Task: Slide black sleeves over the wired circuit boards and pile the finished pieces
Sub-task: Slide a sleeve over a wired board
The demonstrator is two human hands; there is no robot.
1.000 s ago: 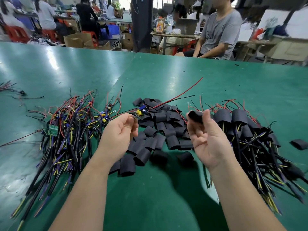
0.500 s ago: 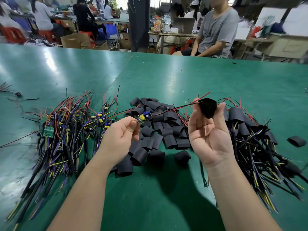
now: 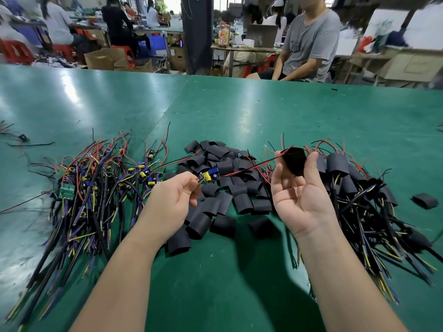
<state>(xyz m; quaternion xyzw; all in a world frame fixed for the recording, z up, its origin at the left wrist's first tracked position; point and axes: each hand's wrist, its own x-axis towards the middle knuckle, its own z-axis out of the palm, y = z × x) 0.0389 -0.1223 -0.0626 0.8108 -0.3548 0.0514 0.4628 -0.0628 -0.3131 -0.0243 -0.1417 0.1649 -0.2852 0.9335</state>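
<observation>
My left hand point(image 3: 171, 202) pinches the near end of a small wired circuit board point(image 3: 209, 176) with yellow and blue parts, held above the loose sleeves. Its red and black wires point(image 3: 249, 167) run right, and their tips reach the mouth of a black sleeve point(image 3: 294, 161). My right hand point(image 3: 299, 195), palm up, pinches that sleeve between thumb and fingertips. A heap of loose black sleeves point(image 3: 225, 188) lies in the middle. Bare wired boards point(image 3: 96, 188) are heaped at the left, sleeved pieces point(image 3: 364, 200) at the right.
The green table point(image 3: 239, 111) stretches far ahead. One stray sleeve point(image 3: 425, 200) lies at the far right, loose wires point(image 3: 21, 140) at the far left. A person in a grey shirt point(image 3: 309, 41) sits beyond the table's far edge, with more people behind.
My right hand has lifted the sleeve up and turned its mouth toward the wires. The wire tips, earlier pointing up and right past the hand, now meet the sleeve. My left hand stayed about in place.
</observation>
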